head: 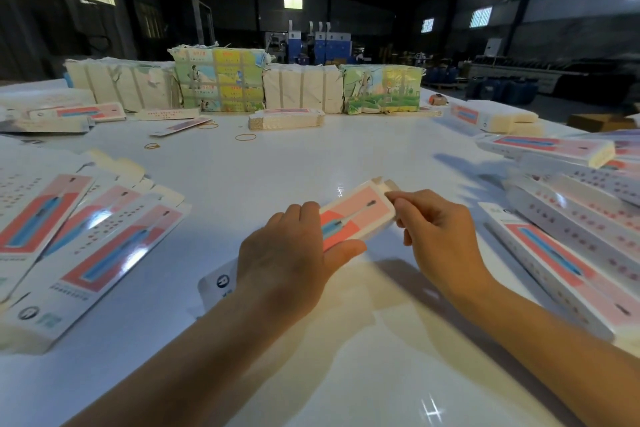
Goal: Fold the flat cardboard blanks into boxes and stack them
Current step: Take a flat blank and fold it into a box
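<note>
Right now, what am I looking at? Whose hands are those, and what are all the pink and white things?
This is one picture from a camera worn on a person's head, looking down at their own hands. No machine here. The left hand grips a pink and white cardboard box, and the right hand pinches the flap at its far end with its fingers. On the white table, flat blanks lie spread at the left and folded boxes are piled at the right. Farther back sit wrapped bundles and a few rubber bands.
</note>
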`<state>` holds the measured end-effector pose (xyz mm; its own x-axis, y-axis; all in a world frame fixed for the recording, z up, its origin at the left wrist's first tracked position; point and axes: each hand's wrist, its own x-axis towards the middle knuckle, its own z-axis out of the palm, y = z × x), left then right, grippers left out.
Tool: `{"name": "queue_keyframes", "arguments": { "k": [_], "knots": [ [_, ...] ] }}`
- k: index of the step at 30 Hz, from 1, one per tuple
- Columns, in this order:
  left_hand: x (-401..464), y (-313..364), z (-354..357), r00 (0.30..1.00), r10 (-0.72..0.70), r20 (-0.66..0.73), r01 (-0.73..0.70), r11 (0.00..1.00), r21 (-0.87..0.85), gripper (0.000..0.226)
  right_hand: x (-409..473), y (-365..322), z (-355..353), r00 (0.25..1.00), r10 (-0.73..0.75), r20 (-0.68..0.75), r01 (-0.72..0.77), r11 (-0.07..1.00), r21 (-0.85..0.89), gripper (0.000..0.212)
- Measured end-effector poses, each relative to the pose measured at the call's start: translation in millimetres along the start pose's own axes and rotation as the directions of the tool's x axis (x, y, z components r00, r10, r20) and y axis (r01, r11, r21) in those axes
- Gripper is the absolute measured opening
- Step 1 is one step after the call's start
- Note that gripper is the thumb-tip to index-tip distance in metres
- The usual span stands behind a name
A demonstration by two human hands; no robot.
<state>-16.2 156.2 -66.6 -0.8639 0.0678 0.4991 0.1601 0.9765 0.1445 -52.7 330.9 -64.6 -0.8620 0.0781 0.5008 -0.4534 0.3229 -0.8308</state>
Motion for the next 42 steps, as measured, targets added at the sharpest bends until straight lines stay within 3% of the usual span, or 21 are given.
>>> {"name": "queue_keyframes", "arguments": {
  "k": [5, 10, 14, 17, 21, 26, 30, 33, 37, 42],
  "knots": [
    [2, -1, 1, 0.996, -0.074, 0.042, 0.076, 0.996, -0.052, 0.082, -5, -9, 2, 0.999, 0.045, 0.023, -0.048, 0.988, 0.144, 0.038],
    [6, -2, 3, 0.992, -0.080, 0.102, 0.086, 0.995, -0.058, 0.061, -9, -11, 8, 0.996, 0.074, 0.044, -0.080, 0.986, 0.146, 0.029],
    [5, -4, 0, 0.988, -0.056, 0.142, 0.066, 0.996, -0.066, 0.072, -9, -9, 7, 0.996, 0.079, 0.039, -0.084, 0.980, 0.180, 0.035],
    [5, -4, 1, 0.986, -0.066, 0.151, 0.071, 0.997, -0.030, 0.068, -9, -7, 5, 0.993, 0.090, 0.070, -0.103, 0.971, 0.214, 0.044],
    [5, -4, 0, 0.978, -0.071, 0.195, 0.078, 0.997, -0.026, 0.064, -7, -8, 5, 0.992, 0.102, 0.074, -0.116, 0.971, 0.208, 0.028],
    [-1, 3, 0, 0.987, -0.028, 0.160, 0.010, 0.994, 0.107, 0.071, -1, 2, 8, 0.962, 0.253, 0.097, -0.265, 0.954, 0.140, 0.017],
    [-3, 7, 0, 0.987, -0.035, 0.157, 0.007, 0.984, 0.177, 0.059, -4, 4, 9, 0.952, 0.278, 0.126, -0.283, 0.959, 0.017, 0.032],
    [-3, 7, 0, 0.987, -0.042, 0.157, 0.013, 0.983, 0.182, 0.062, -5, 0, 11, 0.945, 0.316, 0.087, -0.326, 0.937, 0.129, 0.017],
    [-4, 9, -1, 0.985, -0.035, 0.169, 0.000, 0.980, 0.201, 0.062, -5, -2, 10, 0.911, 0.379, 0.164, -0.390, 0.920, 0.041, 0.043],
    [-4, 10, -1, 0.987, -0.035, 0.160, 0.002, 0.980, 0.197, 0.059, -6, -8, 9, 0.912, 0.377, 0.162, -0.393, 0.916, 0.082, 0.028]
  ]
}}
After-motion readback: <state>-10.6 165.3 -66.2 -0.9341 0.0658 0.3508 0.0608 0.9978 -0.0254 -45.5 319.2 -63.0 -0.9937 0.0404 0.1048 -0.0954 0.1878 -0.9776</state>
